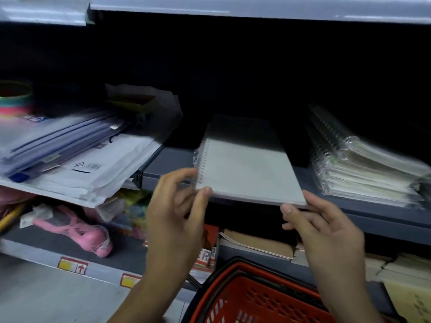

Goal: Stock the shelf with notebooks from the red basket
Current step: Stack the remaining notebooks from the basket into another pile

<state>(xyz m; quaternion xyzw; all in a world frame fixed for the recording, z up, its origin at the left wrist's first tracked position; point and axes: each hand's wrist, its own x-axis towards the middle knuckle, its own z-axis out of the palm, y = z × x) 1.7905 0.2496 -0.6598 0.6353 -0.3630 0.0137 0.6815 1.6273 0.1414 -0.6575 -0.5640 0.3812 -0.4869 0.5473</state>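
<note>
Resting flat on the dark shelf (168,159) just beyond both hands, one grey spiral notebook (247,169) juts over the front edge, its wire binding on the left hand's side. The left hand (177,220) pinches the near left corner between thumb and fingers, while the right hand (326,231) grips the near right corner, palm up. One wrapped notebook stack (363,166) sits beyond the right hand, and one red basket (256,297) hangs below, between the forearms.

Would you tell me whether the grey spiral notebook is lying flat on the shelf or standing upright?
Flat: the grey spiral notebook lies cover-up on the shelf, its near edge at the shelf's front lip.
</note>
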